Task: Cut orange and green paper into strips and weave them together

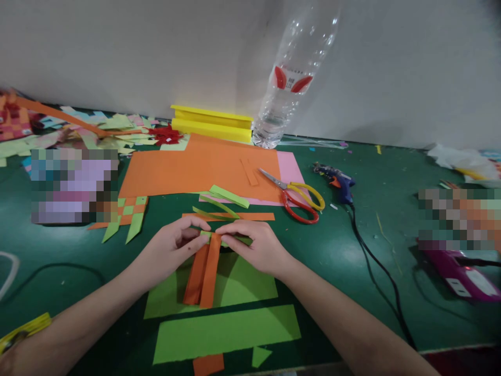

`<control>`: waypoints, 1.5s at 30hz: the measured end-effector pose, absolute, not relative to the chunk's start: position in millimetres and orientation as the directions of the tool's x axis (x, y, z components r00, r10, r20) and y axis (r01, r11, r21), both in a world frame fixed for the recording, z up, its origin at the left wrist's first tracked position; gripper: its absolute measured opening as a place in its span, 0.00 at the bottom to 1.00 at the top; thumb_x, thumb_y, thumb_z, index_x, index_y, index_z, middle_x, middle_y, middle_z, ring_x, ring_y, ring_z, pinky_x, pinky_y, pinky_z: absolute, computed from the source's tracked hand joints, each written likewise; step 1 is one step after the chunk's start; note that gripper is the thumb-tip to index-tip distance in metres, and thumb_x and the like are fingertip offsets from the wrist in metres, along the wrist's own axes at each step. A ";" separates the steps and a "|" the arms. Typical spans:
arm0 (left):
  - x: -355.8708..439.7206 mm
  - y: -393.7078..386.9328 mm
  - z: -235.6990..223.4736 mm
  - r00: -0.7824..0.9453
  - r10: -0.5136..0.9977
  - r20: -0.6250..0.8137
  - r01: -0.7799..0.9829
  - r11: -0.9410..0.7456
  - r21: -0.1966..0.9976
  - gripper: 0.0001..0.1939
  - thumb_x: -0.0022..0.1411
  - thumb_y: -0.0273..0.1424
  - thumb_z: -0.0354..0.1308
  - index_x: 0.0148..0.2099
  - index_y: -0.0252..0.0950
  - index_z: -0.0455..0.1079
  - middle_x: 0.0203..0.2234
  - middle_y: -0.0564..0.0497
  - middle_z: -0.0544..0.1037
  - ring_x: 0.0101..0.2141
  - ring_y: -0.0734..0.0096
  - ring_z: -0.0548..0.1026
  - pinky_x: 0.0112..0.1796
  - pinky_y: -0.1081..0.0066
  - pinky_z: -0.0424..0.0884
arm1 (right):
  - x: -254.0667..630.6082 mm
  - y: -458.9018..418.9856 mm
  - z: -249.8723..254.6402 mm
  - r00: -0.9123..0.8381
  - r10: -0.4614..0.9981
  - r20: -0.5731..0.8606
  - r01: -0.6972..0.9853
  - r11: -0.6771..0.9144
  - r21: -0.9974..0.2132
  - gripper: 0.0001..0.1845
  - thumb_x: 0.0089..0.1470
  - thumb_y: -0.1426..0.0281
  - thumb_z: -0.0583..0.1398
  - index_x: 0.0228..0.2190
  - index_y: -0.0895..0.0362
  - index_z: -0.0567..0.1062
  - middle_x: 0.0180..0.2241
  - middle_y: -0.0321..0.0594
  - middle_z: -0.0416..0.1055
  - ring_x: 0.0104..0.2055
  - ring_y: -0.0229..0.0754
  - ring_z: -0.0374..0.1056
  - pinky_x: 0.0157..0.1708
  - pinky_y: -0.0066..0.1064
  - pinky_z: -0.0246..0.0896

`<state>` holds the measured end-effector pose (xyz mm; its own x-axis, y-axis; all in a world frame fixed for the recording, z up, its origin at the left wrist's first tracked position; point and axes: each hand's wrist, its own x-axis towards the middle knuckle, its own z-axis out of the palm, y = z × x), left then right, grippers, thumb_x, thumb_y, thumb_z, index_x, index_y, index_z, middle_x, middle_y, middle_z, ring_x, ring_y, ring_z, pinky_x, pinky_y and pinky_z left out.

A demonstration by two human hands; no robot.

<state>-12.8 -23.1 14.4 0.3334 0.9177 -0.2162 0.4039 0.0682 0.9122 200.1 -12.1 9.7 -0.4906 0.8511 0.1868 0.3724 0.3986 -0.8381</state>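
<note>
Orange paper strips (207,274) hang down from between my two hands, joined at the top with a light green paper strip (205,237). My left hand (182,243) pinches the left side of this join between thumb and fingers. On its right side, my right hand (252,243) pinches the same paper, with a green end showing under its fingers. Beneath lie a green paper sheet (246,279) and a wide green strip (227,331). Just beyond my fingers are an orange strip (258,216) and several narrow green strips (229,196).
Scissors (299,201) lie partly on orange sheets (168,169). A glue gun (338,183) with a black cord is to the right, near a magenta power strip (457,269). A water bottle (293,78) leans by folded yellow paper (211,125). Woven paper (131,211) and scraps (86,125) are left.
</note>
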 end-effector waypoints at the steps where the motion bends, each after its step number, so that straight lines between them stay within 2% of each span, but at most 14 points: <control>1: -12.1 -23.0 14.8 0.337 0.916 -0.216 0.400 0.068 0.914 0.15 0.60 0.42 0.55 0.42 0.37 0.66 0.21 0.56 0.68 0.24 0.71 0.69 0.23 0.76 0.61 | 200.0 -12.3 9.8 -0.490 0.850 0.191 0.370 0.402 -0.838 0.10 0.58 0.68 0.58 0.39 0.53 0.79 0.34 0.38 0.80 0.35 0.38 0.75 0.37 0.30 0.69; 5: -9.9 -22.6 15.0 0.347 0.910 -0.229 0.386 0.084 0.919 0.15 0.57 0.41 0.56 0.41 0.37 0.63 0.16 0.62 0.58 0.19 0.76 0.61 0.21 0.77 0.56 | 198.8 -13.4 10.7 -0.490 0.841 0.232 0.342 0.430 -0.836 0.10 0.58 0.69 0.58 0.39 0.53 0.78 0.35 0.38 0.79 0.35 0.38 0.75 0.37 0.29 0.70; 7: -9.4 -22.8 14.6 0.339 0.912 -0.232 0.385 0.090 0.919 0.15 0.57 0.41 0.56 0.42 0.36 0.63 0.16 0.63 0.56 0.18 0.77 0.59 0.20 0.77 0.53 | 198.0 -14.0 11.3 -0.492 0.835 0.245 0.328 0.439 -0.836 0.10 0.58 0.70 0.58 0.39 0.53 0.78 0.36 0.38 0.79 0.35 0.38 0.75 0.38 0.29 0.70; 11: -9.2 -24.3 13.9 0.333 0.916 -0.225 0.387 0.085 0.918 0.16 0.57 0.41 0.57 0.43 0.36 0.62 0.16 0.61 0.61 0.18 0.76 0.60 0.20 0.77 0.53 | 198.1 -15.2 11.6 -0.480 0.856 0.195 0.331 0.382 -0.863 0.10 0.56 0.69 0.58 0.39 0.54 0.78 0.37 0.39 0.79 0.37 0.38 0.75 0.39 0.29 0.70; 16: -8.3 -27.8 12.5 0.341 0.921 -0.190 0.380 0.050 0.924 0.15 0.57 0.39 0.57 0.43 0.36 0.63 0.18 0.60 0.64 0.21 0.75 0.64 0.22 0.77 0.58 | 198.5 -15.6 11.2 -0.453 0.887 0.086 0.347 0.264 -0.900 0.11 0.54 0.67 0.60 0.39 0.56 0.77 0.32 0.38 0.78 0.30 0.36 0.73 0.32 0.27 0.69; 21: -8.2 -29.5 10.7 0.354 0.919 -0.176 0.396 0.023 0.918 0.14 0.58 0.38 0.57 0.42 0.35 0.65 0.16 0.62 0.58 0.20 0.76 0.61 0.23 0.76 0.59 | 196.8 -14.9 12.6 -0.460 0.884 0.079 0.334 0.254 -0.908 0.07 0.53 0.69 0.61 0.33 0.57 0.78 0.30 0.36 0.78 0.28 0.34 0.71 0.30 0.24 0.67; 25: -8.9 -28.3 9.8 0.365 0.910 -0.196 0.406 0.034 0.913 0.14 0.58 0.39 0.57 0.41 0.35 0.65 0.17 0.60 0.62 0.21 0.76 0.62 0.24 0.76 0.60 | 196.8 -15.2 13.0 -0.475 0.879 0.049 0.329 0.229 -0.916 0.07 0.53 0.68 0.61 0.33 0.56 0.79 0.28 0.36 0.77 0.27 0.33 0.70 0.29 0.24 0.66; 30: -8.6 -27.1 9.8 0.372 0.907 -0.198 0.414 0.029 0.910 0.13 0.57 0.39 0.56 0.39 0.35 0.65 0.16 0.60 0.61 0.20 0.76 0.61 0.22 0.77 0.58 | 197.3 -14.3 12.2 -0.478 0.878 0.014 0.326 0.192 -0.926 0.07 0.52 0.67 0.62 0.33 0.56 0.79 0.27 0.35 0.77 0.27 0.33 0.70 0.29 0.24 0.65; 40: -12.1 -25.3 7.4 0.381 0.896 -0.226 0.399 0.062 0.915 0.13 0.59 0.40 0.56 0.42 0.36 0.66 0.24 0.54 0.73 0.26 0.70 0.72 0.26 0.75 0.65 | 196.7 -13.8 12.8 -0.447 0.893 -0.059 0.317 0.096 -0.944 0.08 0.50 0.67 0.63 0.32 0.57 0.80 0.26 0.36 0.77 0.26 0.35 0.70 0.27 0.24 0.64; 45: -13.5 -24.0 7.0 0.377 0.895 -0.239 0.402 0.075 0.913 0.14 0.61 0.41 0.55 0.43 0.36 0.65 0.23 0.55 0.74 0.24 0.73 0.68 0.25 0.76 0.60 | 197.2 -13.4 12.2 -0.435 0.898 -0.064 0.292 0.073 -0.953 0.08 0.50 0.67 0.62 0.32 0.57 0.79 0.25 0.36 0.76 0.25 0.34 0.69 0.25 0.24 0.63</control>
